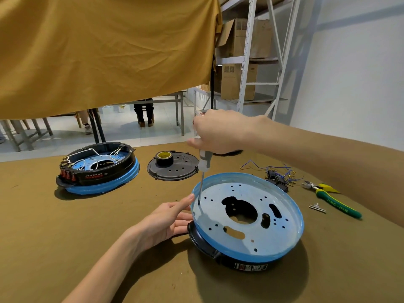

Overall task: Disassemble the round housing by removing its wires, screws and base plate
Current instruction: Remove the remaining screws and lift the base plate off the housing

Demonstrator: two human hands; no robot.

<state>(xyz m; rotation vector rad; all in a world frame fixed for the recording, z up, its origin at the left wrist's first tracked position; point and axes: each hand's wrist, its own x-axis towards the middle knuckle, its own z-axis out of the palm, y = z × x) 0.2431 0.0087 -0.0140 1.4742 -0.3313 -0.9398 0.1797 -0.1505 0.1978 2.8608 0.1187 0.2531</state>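
Observation:
A round housing (247, 256) with a black body and blue rim lies in front of me, its pale blue perforated base plate (282, 206) facing up. My right hand (216, 133) grips the handle of a screwdriver (204, 164) held upright, its tip set on the plate near the left rim. My left hand (166, 219) rests against the housing's left side, fingers straight, the index finger touching the rim. Loose blue and yellow wires (277, 172) lie behind the housing on the right.
A second round housing (98, 169) with wires inside sits at the far left. A black round cover (175, 169) carrying a roll of tape (164, 157) lies in the middle. Yellow-green cutters (332, 199) and a small metal part (317, 207) lie on the right.

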